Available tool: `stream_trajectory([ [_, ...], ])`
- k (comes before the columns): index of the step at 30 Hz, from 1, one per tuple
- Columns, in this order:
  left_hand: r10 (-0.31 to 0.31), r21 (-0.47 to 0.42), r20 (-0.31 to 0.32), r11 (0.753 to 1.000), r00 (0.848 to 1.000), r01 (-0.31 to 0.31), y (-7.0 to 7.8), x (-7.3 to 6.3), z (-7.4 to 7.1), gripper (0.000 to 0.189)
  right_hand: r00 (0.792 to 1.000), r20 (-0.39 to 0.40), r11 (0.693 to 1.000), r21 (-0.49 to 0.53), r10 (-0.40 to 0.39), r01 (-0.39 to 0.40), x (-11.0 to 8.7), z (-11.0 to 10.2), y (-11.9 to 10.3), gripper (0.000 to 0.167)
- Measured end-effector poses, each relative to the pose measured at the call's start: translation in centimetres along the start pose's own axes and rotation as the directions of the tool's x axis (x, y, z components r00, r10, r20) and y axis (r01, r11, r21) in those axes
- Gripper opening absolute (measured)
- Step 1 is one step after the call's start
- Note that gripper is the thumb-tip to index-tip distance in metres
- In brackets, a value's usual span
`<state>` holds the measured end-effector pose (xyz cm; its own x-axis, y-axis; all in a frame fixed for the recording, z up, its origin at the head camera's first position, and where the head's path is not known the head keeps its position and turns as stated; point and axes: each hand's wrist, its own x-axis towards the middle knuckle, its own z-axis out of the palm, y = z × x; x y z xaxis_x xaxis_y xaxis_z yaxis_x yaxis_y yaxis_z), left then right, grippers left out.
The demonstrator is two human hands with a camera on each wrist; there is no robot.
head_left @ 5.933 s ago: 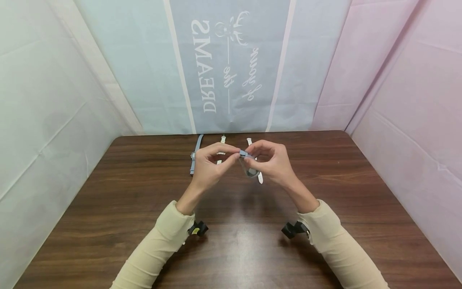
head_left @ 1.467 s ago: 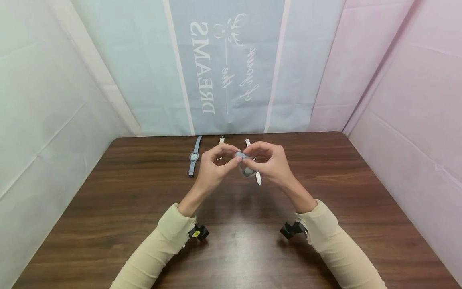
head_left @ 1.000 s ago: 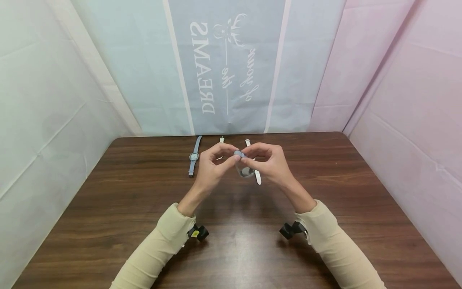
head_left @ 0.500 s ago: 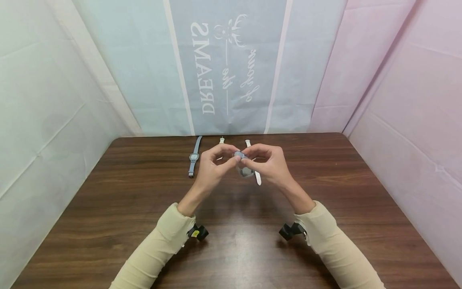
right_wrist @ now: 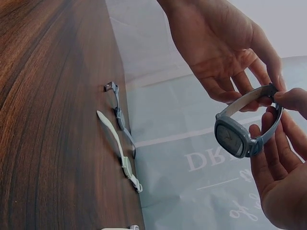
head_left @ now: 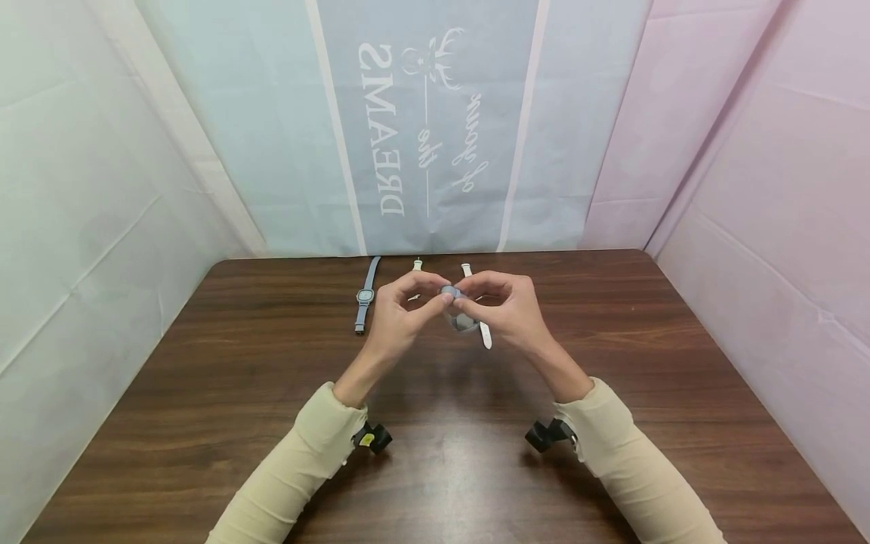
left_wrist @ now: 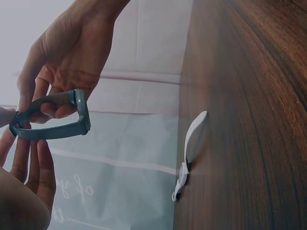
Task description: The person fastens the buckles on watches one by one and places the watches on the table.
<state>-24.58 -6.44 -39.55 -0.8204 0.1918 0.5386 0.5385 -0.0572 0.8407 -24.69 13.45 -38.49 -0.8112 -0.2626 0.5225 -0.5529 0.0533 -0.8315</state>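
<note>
Cloth walls (head_left: 88, 189), wood table (head_left: 272, 363) — watch (head_left: 464, 323) held up over the far middle.
Table looks hard, smooth; second blue watch (head_left: 365, 296) far left, pale watch (right_wrist: 115, 136) and white watch (head_left: 485, 334) lying to its right. Left hand (head_left: 397, 317) and right hand (head_left: 518, 306) each pinch the looped strap (right_wrist: 245, 99), fingertips nearly meeting; case (right_wrist: 242, 132) hangs below. Probably light, strap bendy, case stiff, face (right_wrist: 229, 140) scratchable — grip strap ends or case sides.

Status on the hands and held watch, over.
Left hand, right hand pinching blue-grey strap. Rounded-square blue-grey watch looped above brown wood-grain table. Nothing visibly blocking.
</note>
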Motion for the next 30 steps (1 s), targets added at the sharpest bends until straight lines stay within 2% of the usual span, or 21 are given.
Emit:
stream_trajectory([
  [4,0.018,0.0,0.009,1.0,1.0,-0.018,0.05,0.11,-0.02,0.015,1.0,-0.005,1.0,0.004,-0.004,0.004,-0.01,-0.07,-0.1,0.014],
  [11,-0.002,-0.01,0.003,1.0,1.0,0.003,0.07,0.07,-0.14,0.017,1.0,-0.021,1.0,0.007,0.004,-0.003,-0.02,0.1,-0.2,0.015],
  [30,0.009,-0.012,0.001,1.0,1.0,-0.009,0.04,-0.3,-0.01,0.017,1.0,-0.014,1.0,0.015,-0.019,0.019,-0.27,0.02,-0.2,0.015],
])
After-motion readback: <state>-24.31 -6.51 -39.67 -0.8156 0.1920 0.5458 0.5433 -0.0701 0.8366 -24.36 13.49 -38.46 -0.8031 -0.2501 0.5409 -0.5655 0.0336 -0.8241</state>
